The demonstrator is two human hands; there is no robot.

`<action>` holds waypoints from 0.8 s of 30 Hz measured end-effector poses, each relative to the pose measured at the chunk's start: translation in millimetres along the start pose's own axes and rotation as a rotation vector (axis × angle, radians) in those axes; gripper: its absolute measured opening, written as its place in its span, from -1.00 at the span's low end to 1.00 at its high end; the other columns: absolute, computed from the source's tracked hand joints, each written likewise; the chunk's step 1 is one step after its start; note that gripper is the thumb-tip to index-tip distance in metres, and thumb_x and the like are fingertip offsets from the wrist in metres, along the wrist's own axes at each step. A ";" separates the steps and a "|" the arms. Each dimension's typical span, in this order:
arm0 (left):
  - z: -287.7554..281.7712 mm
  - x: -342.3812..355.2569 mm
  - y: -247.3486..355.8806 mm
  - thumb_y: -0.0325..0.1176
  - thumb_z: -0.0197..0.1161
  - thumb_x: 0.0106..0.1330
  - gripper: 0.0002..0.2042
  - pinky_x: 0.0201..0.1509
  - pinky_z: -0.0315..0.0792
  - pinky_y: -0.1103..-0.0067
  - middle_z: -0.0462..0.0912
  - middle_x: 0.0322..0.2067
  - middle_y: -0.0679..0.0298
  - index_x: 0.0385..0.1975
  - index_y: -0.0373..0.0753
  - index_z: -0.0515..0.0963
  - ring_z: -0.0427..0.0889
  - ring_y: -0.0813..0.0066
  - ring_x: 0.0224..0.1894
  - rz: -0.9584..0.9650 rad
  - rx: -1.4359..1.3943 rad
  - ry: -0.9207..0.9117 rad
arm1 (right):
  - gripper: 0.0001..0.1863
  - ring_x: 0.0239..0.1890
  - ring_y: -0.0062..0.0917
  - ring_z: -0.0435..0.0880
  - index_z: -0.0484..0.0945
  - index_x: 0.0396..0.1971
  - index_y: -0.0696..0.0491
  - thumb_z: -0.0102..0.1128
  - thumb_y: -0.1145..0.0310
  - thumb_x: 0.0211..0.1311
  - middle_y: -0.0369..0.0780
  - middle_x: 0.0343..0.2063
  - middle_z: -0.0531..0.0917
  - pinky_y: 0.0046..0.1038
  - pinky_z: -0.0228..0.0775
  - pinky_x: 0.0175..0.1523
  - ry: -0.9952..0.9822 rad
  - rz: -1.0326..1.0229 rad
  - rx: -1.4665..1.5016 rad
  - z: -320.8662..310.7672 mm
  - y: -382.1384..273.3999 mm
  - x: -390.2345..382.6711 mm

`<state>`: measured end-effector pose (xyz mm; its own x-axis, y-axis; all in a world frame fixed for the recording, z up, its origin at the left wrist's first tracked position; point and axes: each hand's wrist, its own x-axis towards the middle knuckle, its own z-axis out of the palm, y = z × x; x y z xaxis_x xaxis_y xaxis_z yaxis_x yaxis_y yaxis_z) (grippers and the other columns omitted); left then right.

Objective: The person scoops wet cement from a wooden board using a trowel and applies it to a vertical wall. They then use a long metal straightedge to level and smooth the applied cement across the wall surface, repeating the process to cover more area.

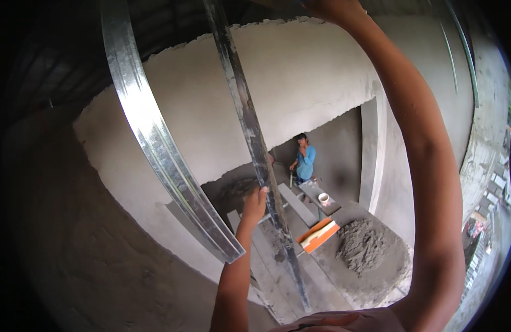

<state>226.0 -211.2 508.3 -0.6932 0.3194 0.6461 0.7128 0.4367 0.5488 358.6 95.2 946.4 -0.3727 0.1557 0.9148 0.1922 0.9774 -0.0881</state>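
A long, straight, mortar-stained bar (241, 102) runs from the top edge down across the middle of the view. My left hand (255, 206) is closed round its lower half, with the thumb against its edge. Raised high at the top, my right hand (334, 8) is cut off by the picture's edge; its fingers and whatever is in them are mostly out of sight. Left of the bar hangs a shiny galvanized metal channel (150, 124), its lower end close to my left forearm. Below and right of the left hand lies an orange plastering float (323, 238) with a cream handle.
A pale plastered wall (299, 72) with a ragged edge stands ahead. Below are planks (297, 205), a white bucket (323, 199) and a heap of wet mortar (369, 246). A person in a blue shirt (305, 163) stands on the lower level, one hand near the mouth.
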 end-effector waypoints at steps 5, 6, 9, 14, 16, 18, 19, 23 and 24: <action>14.8 11.2 20.9 -0.08 -0.11 0.43 -0.60 -0.08 0.37 0.22 0.56 -0.26 -0.17 -0.10 -0.34 0.43 0.49 -0.21 -0.13 0.059 -0.110 -0.041 | -0.62 -0.03 -0.14 0.59 0.55 -0.06 0.04 0.02 0.19 0.18 -0.06 -0.09 0.61 -0.13 0.45 -0.01 0.263 -0.177 -0.119 -12.4 0.3 76.2; 17.1 11.1 18.0 -0.08 -0.11 0.43 -0.60 -0.10 0.38 0.22 0.56 -0.28 -0.17 -0.11 -0.34 0.43 0.50 -0.21 -0.15 0.076 -0.112 -0.018 | -0.61 -0.02 -0.14 0.57 0.53 -0.04 0.04 0.01 0.18 0.18 -0.06 -0.07 0.60 -0.14 0.43 0.00 0.261 -0.179 -0.144 -13.4 -4.5 88.1; 12.7 6.1 15.9 -0.08 -0.10 0.43 -0.62 -0.21 0.39 0.24 0.55 -0.39 -0.14 -0.18 -0.34 0.43 0.53 -0.20 -0.25 0.095 -0.112 0.008 | -0.57 0.03 -0.14 0.53 0.49 0.01 0.04 0.01 0.16 0.19 -0.07 -0.02 0.57 -0.14 0.40 0.05 0.181 -0.155 -0.185 -16.7 -17.0 108.9; 5.6 3.7 22.6 -0.08 -0.10 0.44 -0.62 -0.22 0.38 0.25 0.53 -0.39 -0.13 -0.18 -0.34 0.42 0.51 -0.18 -0.26 0.059 -0.145 -0.074 | -0.51 0.11 -0.14 0.47 0.43 0.10 0.04 0.01 0.12 0.21 -0.08 0.07 0.50 -0.16 0.35 0.13 0.057 -0.195 -0.355 -41.2 -44.0 137.7; 3.8 2.4 22.2 -0.07 -0.11 0.44 -0.61 -0.22 0.37 0.26 0.53 -0.39 -0.12 -0.18 -0.35 0.41 0.51 -0.17 -0.27 0.075 -0.159 -0.064 | -0.48 0.14 -0.14 0.44 0.40 0.13 0.03 0.01 0.11 0.21 -0.09 0.11 0.48 -0.17 0.32 0.16 -0.016 -0.208 -0.439 -48.0 -49.8 147.0; 2.4 1.2 23.2 -0.08 -0.11 0.44 -0.61 -0.23 0.37 0.26 0.52 -0.39 -0.12 -0.19 -0.35 0.41 0.51 -0.17 -0.28 0.097 -0.173 -0.039 | -0.45 0.18 -0.14 0.41 0.38 0.17 0.03 0.01 0.10 0.22 -0.10 0.14 0.45 -0.17 0.30 0.19 -0.066 -0.234 -0.515 -51.5 -51.7 156.6; 3.2 1.3 22.5 -0.07 -0.11 0.44 -0.61 -0.23 0.37 0.25 0.52 -0.39 -0.12 -0.19 -0.35 0.41 0.51 -0.17 -0.28 0.118 -0.194 -0.027 | -0.44 0.20 -0.14 0.38 0.36 0.18 0.04 0.00 0.08 0.23 -0.09 0.17 0.43 -0.18 0.28 0.21 -0.035 -0.259 -0.521 -49.3 -47.3 160.8; 9.4 4.6 21.7 -0.01 -0.17 0.44 -0.54 -0.12 0.36 0.24 0.53 -0.30 -0.16 -0.12 -0.36 0.41 0.50 -0.19 -0.19 0.057 -0.196 -0.116 | -0.54 0.18 -0.23 0.40 0.42 0.09 0.04 -0.08 0.10 0.29 -0.12 0.13 0.45 -0.25 0.28 0.21 0.084 -0.552 -0.608 -27.2 -14.9 187.8; 5.5 6.6 20.4 0.02 -0.20 0.44 -0.51 -0.06 0.36 0.23 0.54 -0.26 -0.18 -0.08 -0.37 0.40 0.50 -0.21 -0.14 0.006 -0.169 -0.169 | -0.57 0.16 -0.26 0.42 0.44 0.06 0.03 -0.10 0.11 0.31 -0.13 0.11 0.47 -0.27 0.29 0.20 -0.014 -0.727 -0.941 -29.5 -20.0 196.4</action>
<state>235.4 -195.6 520.8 -0.6870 0.4643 0.5590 0.7146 0.2922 0.6356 308.3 102.1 1139.5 -0.6786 -0.3845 0.6259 0.5205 0.3495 0.7790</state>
